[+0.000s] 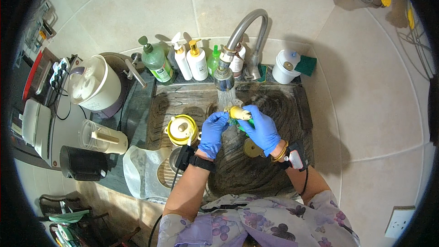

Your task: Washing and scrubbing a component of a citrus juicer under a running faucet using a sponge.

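Under the running faucet, my right hand, in a blue glove, grips a small yellow and cream cylindrical piece held nearly level over the sink. Something bright green shows just below it, partly hidden by the fingers. My left hand, also gloved in blue, is closed with its fingertips close to the piece's left end; what they pinch is hidden. Left of that hand, a small yellow-rimmed pot with a cream lid stands on the sink's ridged side.
The dark stone sink has a round drain. Behind it stand a green soap bottle, white pump bottles and a white container beside a green scouring pad. A clear plastic tray and black jug lie left.
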`<state>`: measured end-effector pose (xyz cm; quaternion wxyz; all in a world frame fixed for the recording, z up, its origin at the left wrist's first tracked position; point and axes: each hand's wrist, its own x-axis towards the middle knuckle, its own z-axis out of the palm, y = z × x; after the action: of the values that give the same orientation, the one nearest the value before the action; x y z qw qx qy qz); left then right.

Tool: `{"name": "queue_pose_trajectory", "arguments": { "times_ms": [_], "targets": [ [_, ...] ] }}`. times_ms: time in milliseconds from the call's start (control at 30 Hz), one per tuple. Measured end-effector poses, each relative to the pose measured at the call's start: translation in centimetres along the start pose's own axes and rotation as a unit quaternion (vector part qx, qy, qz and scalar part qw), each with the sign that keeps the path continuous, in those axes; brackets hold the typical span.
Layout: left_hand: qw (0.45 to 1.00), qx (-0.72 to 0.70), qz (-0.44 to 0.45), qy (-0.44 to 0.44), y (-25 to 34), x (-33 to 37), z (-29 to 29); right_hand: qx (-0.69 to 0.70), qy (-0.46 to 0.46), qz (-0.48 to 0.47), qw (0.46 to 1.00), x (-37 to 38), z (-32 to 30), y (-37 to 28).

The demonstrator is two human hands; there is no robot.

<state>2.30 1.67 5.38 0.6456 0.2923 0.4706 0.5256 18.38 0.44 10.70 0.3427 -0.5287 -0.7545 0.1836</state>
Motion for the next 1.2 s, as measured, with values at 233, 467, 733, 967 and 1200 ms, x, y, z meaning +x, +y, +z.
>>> {"name": "queue_pose_trajectory", "arguments": {
  "times_ms": [233, 467, 733, 967, 1200],
  "targets": [
    [0.994, -0.076, -0.075, -0.026, 0.2, -0.1, -0.2, 0.022, 0.008, 0.005, 1.0, 0.0, -0.1, 0.4],
    [0.993, -0.076, -0.096, 0.003, 0.5, 0.1, 0.4, 0.017, 0.003, 0.02, 1.0, -0.1, 0.1, 1.0],
    [0.998, 0.019, -0.064, -0.021, -0.2, 0.5, -0.9, 0.007, 0.002, 0.006, 1.0, -0.1, 0.2, 0.7],
    [0.999, 0.017, 0.006, 0.03, -0.2, 0.3, 0.4, -0.015, -0.058, -0.003, 0.998, -0.3, 0.0, 0.0],
    [0.978, 0.158, 0.13, 0.039, -0.9, 0.6, 0.1, -0.048, -0.061, -0.067, 0.995, -0.3, -0.1, -0.6]
  ]
}}
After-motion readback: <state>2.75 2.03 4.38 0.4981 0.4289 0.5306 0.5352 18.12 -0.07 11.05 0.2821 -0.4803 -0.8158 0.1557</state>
